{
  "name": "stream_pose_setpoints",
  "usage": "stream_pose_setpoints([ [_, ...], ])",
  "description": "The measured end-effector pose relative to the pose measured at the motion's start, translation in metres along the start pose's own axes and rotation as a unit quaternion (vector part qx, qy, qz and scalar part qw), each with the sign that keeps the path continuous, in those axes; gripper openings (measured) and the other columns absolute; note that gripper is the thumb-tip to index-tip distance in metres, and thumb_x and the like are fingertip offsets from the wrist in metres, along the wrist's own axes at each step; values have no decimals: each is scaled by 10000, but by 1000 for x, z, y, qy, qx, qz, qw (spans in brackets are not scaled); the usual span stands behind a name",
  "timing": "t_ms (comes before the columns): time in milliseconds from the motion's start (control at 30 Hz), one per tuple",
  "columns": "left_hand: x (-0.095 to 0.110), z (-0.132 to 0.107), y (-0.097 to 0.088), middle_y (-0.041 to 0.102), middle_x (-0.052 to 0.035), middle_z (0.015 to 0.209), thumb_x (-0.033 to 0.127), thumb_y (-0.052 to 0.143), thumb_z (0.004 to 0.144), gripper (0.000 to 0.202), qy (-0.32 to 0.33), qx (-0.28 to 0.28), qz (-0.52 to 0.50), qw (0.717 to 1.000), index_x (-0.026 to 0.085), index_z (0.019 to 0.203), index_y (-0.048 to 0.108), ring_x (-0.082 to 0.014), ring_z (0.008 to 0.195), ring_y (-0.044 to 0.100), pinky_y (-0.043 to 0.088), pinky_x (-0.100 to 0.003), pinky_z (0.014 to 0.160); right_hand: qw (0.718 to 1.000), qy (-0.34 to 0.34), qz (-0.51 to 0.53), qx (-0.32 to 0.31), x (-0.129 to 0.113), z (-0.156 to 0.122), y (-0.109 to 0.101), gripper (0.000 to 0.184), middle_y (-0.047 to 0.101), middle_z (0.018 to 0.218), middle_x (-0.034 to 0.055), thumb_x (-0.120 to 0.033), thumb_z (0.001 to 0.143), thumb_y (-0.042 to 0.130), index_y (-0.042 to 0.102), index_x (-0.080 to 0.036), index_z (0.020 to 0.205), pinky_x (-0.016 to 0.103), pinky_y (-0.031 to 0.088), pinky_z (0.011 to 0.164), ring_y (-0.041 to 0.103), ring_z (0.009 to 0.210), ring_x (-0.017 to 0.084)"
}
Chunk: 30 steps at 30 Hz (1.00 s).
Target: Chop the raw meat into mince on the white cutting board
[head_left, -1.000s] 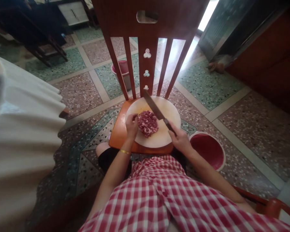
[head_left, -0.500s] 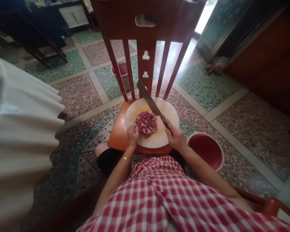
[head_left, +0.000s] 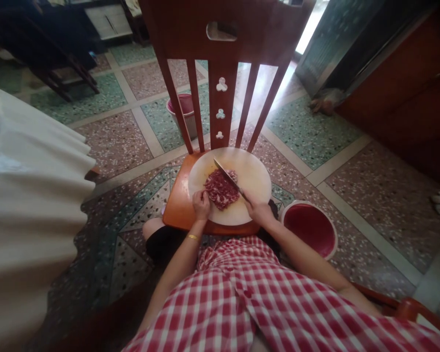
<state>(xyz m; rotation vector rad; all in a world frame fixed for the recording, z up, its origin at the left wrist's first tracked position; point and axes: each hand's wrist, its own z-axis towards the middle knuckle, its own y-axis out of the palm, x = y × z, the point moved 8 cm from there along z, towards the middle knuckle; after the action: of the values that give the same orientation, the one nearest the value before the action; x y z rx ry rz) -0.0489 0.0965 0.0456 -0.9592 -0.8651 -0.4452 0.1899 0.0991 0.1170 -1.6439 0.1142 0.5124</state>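
A round white cutting board (head_left: 254,178) lies on the seat of a wooden chair (head_left: 176,210) in front of me. A pile of chopped red meat (head_left: 220,189) sits at its middle. My right hand (head_left: 258,212) grips the handle of a long knife (head_left: 227,178), whose blade lies down across the meat. My left hand (head_left: 201,204) is curled, its fingers pressed at the left edge of the pile. A gold bangle is on my left wrist.
A red bucket (head_left: 310,230) stands on the floor right of the chair. A smaller red bucket (head_left: 185,112) stands behind the chair back (head_left: 223,58). A table with a white cloth (head_left: 29,205) is at the left. A dark wooden wall is at the right.
The knife was raised over the board, then came down onto the meat. My left hand slid back a little toward me along the pile's left edge.
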Motion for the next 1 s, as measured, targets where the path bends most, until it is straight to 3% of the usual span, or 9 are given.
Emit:
stream_pose_setpoints([
  [67,-1,-1,4,589,-68,820,269,386,847,222,2,-13,13,1000,170,850,584,-174,819,523,421,-307,777,1000,10,0,-24,5,0,5,452,653,1080,52,-309,883,397,407,-257,1333,299,501,753,641,883,216],
  [200,-1,-3,8,587,-68,815,269,385,848,222,15,-27,33,999,172,849,584,-179,814,517,415,-313,775,996,-29,40,74,-2,-4,-28,471,584,1199,60,-311,900,349,354,-230,1364,283,465,830,596,995,200],
  [267,0,-3,7,587,-68,821,272,383,851,225,19,-26,35,999,174,862,586,-180,821,515,411,-315,784,993,-39,37,102,-4,-6,-33,492,579,1202,83,-315,906,328,316,-199,1384,293,457,844,596,990,201],
  [433,0,-3,7,591,-70,830,266,381,847,227,15,-26,33,999,178,867,589,-181,830,518,411,-318,792,999,14,-10,-27,11,-6,7,470,663,1055,56,-310,885,383,375,-256,1352,300,504,729,646,860,212],
  [500,-1,-3,8,593,-69,826,266,381,845,226,15,-28,33,999,179,860,589,-181,825,518,413,-317,786,1000,16,3,-20,12,-7,2,459,658,1068,54,-311,886,386,392,-258,1342,289,501,736,640,887,211],
  [600,-3,-4,9,594,-69,825,270,383,844,225,18,-22,35,999,177,850,589,-182,823,519,413,-316,784,998,-11,30,59,7,-9,-21,475,610,1159,70,-317,900,359,351,-229,1367,277,473,806,615,955,197],
  [667,-2,-4,9,595,-72,832,273,383,845,227,24,-19,36,999,176,855,588,-183,829,519,411,-317,790,997,-10,21,78,7,-8,-23,486,606,1163,76,-314,902,354,327,-222,1378,291,465,825,615,951,198],
  [833,-1,-2,10,596,-70,816,265,377,841,228,23,-29,43,998,180,851,589,-183,820,524,413,-319,784,999,37,-20,-21,19,-1,0,468,674,1026,50,-312,880,404,381,-281,1346,306,500,729,652,842,216],
  [1000,-1,-3,11,597,-71,836,276,380,842,227,21,-31,45,998,182,852,586,-182,829,527,413,-320,787,997,-11,24,77,4,-2,-34,481,615,1153,46,-325,897,367,330,-271,1373,282,471,804,618,950,201],
])
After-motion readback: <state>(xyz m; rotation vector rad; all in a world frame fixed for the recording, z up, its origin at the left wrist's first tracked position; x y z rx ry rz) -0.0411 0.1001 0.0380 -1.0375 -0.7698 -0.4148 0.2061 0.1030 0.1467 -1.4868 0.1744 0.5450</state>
